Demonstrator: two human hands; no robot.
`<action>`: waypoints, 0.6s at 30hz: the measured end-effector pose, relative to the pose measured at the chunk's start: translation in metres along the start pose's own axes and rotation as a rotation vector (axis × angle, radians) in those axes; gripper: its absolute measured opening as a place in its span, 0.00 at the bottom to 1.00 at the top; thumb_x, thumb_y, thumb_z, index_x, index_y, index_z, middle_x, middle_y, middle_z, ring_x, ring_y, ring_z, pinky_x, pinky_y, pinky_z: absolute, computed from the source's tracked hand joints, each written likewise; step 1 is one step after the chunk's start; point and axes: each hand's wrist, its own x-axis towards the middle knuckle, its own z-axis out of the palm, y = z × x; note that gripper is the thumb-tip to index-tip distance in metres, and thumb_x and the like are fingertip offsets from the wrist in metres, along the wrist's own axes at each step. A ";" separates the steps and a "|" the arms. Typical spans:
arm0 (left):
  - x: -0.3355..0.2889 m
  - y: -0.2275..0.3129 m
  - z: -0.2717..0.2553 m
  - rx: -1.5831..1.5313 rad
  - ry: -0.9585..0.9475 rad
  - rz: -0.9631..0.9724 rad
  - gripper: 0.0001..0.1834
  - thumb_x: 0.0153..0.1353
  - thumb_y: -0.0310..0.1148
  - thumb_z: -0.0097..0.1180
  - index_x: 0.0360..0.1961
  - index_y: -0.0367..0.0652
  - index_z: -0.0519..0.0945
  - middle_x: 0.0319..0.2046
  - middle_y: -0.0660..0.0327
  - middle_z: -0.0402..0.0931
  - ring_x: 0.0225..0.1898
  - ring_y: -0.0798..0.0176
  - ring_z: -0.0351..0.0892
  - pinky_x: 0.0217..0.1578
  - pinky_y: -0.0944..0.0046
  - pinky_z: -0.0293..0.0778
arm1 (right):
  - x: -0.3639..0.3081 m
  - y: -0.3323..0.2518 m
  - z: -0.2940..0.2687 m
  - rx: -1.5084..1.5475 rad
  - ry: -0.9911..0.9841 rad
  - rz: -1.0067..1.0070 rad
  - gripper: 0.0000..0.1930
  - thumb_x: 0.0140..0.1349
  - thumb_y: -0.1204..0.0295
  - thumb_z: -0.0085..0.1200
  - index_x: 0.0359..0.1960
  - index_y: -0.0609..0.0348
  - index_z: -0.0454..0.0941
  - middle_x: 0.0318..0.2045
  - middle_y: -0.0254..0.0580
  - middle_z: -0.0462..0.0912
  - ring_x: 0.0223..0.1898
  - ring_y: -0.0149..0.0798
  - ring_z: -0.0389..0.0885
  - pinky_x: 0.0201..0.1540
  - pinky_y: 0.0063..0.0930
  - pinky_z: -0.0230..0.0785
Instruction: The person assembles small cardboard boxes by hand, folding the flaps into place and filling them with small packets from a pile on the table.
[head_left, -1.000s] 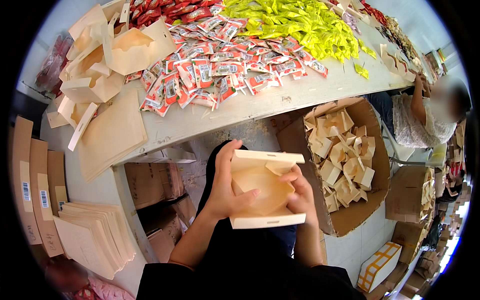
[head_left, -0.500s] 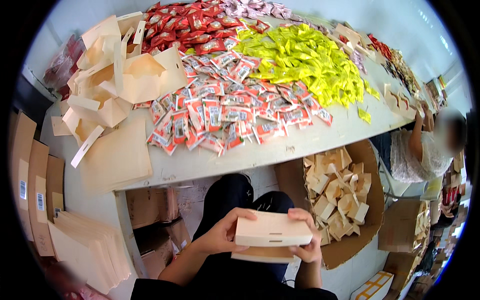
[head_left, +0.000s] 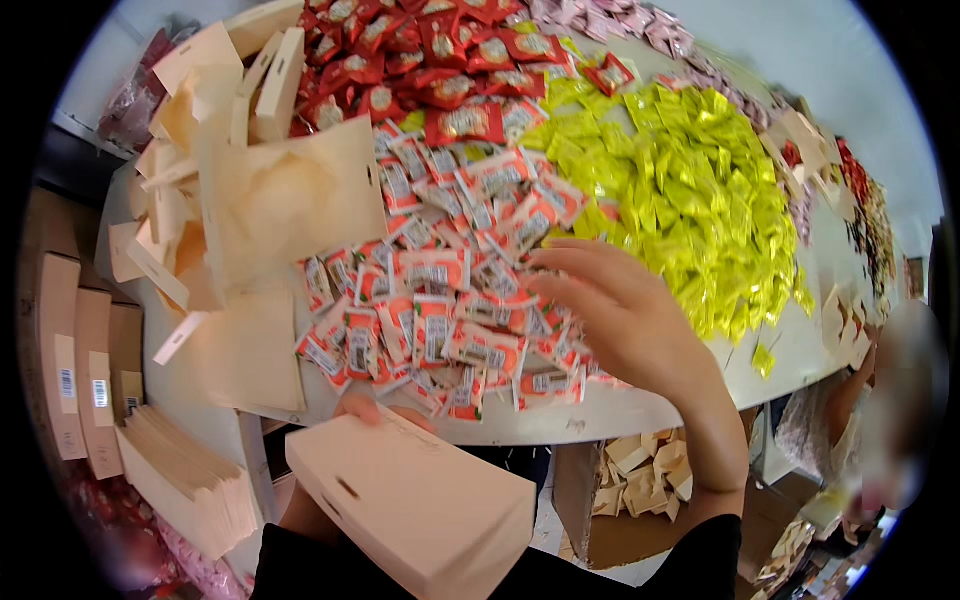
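Note:
My left hand [head_left: 372, 408] holds a pale cardboard box [head_left: 430, 500] at its far edge, low in front of me. Most of that hand is hidden behind the box. Over the table, my right hand [head_left: 630, 318] has its fingers stretched out toward a heap of small white-and-red packets [head_left: 485, 345]. Nothing shows in its fingers. Just beyond that hand lies a heap of bright yellow-green packets [head_left: 690, 200]. Red wrapped packets [head_left: 440, 70] are piled farther back.
Opened pale boxes [head_left: 290, 200] stand on the table's left, above flat cardboard sheets [head_left: 240, 350]. Below the edge, a carton [head_left: 620, 540] contains folded box pieces. Flat cardboard [head_left: 195, 480] is stacked at lower left. A person [head_left: 850, 415] sits at the right.
My right hand has let go of the box and moved forward over the packets. The box has come nearer and tilted, in my left hand alone. The view has shifted closer to the table.

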 end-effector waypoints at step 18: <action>-0.014 0.095 0.115 0.147 0.839 0.285 0.34 0.46 0.24 0.47 0.58 0.44 0.52 0.54 0.50 0.59 0.55 0.47 0.63 0.52 0.46 0.64 | 0.160 0.075 0.045 -0.176 -0.152 0.209 0.24 0.44 0.75 0.51 0.47 0.56 0.65 0.35 0.43 0.72 0.41 0.44 0.71 0.32 0.32 0.71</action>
